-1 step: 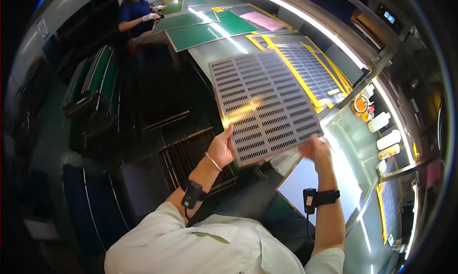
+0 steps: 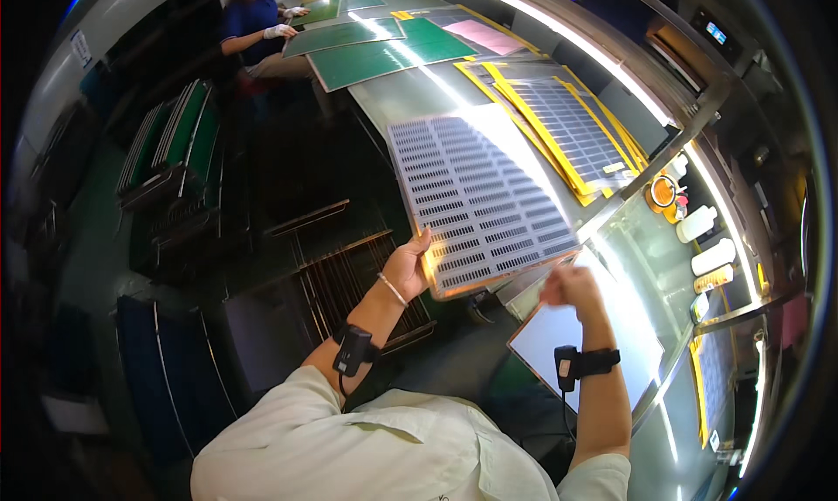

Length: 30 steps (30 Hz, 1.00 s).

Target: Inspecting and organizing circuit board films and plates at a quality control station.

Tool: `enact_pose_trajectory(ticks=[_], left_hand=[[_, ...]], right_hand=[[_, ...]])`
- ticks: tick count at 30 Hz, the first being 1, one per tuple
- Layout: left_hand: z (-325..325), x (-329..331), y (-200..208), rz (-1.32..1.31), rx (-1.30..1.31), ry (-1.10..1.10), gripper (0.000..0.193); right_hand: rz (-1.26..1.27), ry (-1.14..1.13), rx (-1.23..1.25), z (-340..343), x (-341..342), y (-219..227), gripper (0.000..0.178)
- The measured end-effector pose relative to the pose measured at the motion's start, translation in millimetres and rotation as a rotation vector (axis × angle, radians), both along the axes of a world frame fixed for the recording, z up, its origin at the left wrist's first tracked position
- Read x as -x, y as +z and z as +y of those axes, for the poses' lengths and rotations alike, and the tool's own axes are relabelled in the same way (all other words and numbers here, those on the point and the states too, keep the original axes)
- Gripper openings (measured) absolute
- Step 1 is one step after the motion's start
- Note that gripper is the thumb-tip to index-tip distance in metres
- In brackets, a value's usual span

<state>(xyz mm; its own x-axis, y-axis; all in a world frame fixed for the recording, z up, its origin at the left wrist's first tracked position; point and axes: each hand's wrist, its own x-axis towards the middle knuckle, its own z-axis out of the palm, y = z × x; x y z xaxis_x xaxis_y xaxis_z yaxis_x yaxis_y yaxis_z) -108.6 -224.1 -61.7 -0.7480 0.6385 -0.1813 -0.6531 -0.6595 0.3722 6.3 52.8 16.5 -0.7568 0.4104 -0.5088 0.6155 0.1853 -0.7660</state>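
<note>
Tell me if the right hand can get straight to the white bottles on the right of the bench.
Probably yes: the right hand is free beside the panel, which the left hand holds, and nothing visible stands between it and the white bottles.

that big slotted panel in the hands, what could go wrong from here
1. The slotted panel seems held only at its near edge: the left hand grips one corner, the right hand is blurred at the other, so it could sag or slip.
2. Its far end hangs over the yellow-edged sheets on the table; lowered carelessly, it might scrape them.
</note>
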Motion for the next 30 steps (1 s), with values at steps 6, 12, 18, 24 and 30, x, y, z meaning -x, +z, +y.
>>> enact_pose_trajectory(ticks=[6, 12, 18, 24, 30], left_hand=[[-2.3, -21.6, -28.9, -0.198, 0.1, 0.1, 0.033], [-9.9, -25.6, -35.3, -0.174, -0.083, 0.021, 0.045], [-12.0, -28.7, -23.1, -0.245, -0.132, 0.003, 0.065], [-14.3, -20.0, -26.8, -0.124, -0.045, 0.052, 0.056], [10.1, 13.1, -20.5, -0.073, 0.166, 0.136, 0.035]], right_hand=[[0.772, 0.743, -0.934, -119.9, -4.9, 3.8, 0.037], [0.731, 0.904, -0.872, -144.0, 4.9, -42.8, 0.035], [0.766, 0.968, -0.985, -147.7, 2.7, -56.9, 0.022], [0.618, 0.212, -0.087, -147.0, 20.9, -22.6, 0.015], [0.659, 0.207, -0.271, -136.9, 42.4, 1.1, 0.014]])
